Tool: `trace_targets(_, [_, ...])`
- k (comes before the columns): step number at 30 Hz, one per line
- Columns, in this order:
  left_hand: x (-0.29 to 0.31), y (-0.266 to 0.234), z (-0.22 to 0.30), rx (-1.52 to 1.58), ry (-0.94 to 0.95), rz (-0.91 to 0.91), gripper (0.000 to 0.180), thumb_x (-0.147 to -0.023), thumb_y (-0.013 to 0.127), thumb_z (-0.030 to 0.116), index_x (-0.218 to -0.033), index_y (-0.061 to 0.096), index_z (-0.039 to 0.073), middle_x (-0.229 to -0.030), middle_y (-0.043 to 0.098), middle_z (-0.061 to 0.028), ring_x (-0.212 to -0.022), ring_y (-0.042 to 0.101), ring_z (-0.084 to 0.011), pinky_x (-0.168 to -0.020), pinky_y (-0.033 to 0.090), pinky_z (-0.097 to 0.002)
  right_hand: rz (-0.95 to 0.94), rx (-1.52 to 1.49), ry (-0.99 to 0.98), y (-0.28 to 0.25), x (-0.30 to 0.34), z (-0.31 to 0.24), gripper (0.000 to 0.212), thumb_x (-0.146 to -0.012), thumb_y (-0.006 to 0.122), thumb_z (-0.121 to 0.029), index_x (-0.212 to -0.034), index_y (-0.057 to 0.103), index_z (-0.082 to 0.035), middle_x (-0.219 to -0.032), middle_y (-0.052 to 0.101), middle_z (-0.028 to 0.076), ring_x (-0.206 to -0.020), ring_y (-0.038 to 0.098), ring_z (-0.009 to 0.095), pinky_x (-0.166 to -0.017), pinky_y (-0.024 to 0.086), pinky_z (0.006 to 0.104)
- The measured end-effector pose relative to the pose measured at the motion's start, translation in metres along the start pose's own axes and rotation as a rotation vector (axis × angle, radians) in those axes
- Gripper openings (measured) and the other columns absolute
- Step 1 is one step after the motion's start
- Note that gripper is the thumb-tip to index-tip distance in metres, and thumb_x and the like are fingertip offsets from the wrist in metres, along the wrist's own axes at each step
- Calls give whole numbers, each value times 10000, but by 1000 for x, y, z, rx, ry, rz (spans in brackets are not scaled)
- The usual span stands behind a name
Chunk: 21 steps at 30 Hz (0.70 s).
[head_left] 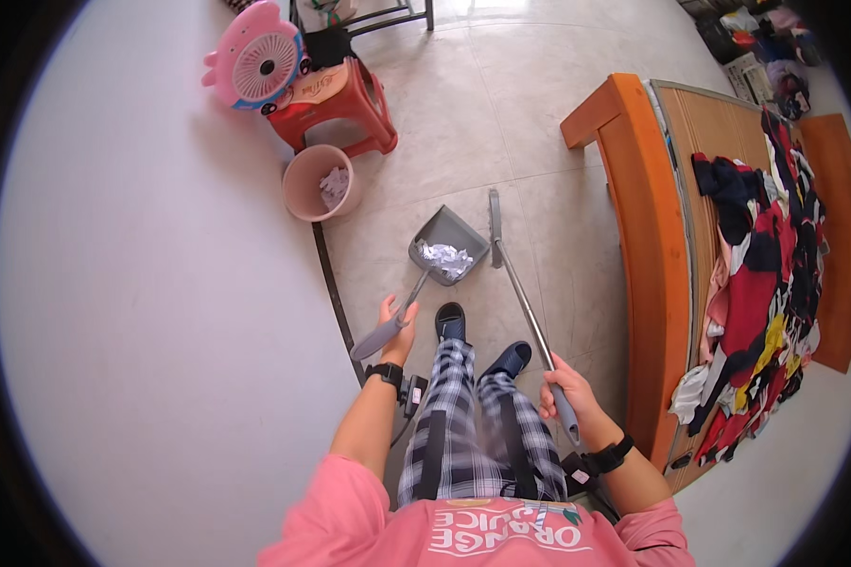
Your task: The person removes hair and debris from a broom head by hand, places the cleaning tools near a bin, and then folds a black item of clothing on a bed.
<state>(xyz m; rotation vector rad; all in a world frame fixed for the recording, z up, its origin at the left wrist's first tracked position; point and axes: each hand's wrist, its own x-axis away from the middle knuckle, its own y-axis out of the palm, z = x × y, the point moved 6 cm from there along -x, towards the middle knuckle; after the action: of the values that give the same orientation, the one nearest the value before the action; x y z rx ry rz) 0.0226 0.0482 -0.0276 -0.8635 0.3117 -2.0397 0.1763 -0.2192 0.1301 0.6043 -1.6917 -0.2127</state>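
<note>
My left hand (pixel 399 331) is closed round the grey handle of a dustpan (pixel 442 225). Crumpled white paper scraps (pixel 446 261) lie in the dustpan's grey tray, which is low over or on the floor; I cannot tell which. In my right hand (pixel 569 389) is the grey grip of a broom (pixel 522 300) with a metal pole. Its narrow grey head stands just right of the dustpan, a small gap apart from it. A pink waste bin (pixel 294 188) with white paper inside stands ahead and to the left of the dustpan.
Behind the bin stands a red plastic stool (pixel 380 121) with a pink fan (pixel 265 68) on it. A white wall (pixel 161 283) runs along the left. To the right, an orange wooden bed frame (pixel 640 283) carries a heap of clothes (pixel 761 274). More items (pixel 766 57) pile up far right.
</note>
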Motion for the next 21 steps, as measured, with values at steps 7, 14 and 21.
trace_targets(7, [9,3,-55,119,-178,119,664,-768,687,325,-1205,392,-77,-860,594,-120,-771,580,-203,-703,472,-306,-128,-109,-45,-9,13,4,278,-891,409,-101,-1165,363,-97,-524,473,91,-385,453,184,-443,454,348])
trace_targets(14, [92,101,54,184,-220,-315,717,-817,627,307,-1332,220,21,-870,594,-117,-610,589,-173,-501,496,-301,-197,100,-236,-63,78,6,617,-870,448,-70,-1401,136,-106,-600,485,71,-449,486,155,-422,460,318])
trace_targets(21, [172,215,196,192,-209,-822,884,-833,572,460,-1404,20,73,-1247,436,-170,-1032,532,-300,-794,478,-471,-4,699,-548,-137,132,31,742,-826,524,-154,-1412,75,-78,-632,555,114,-494,540,204,-491,449,335])
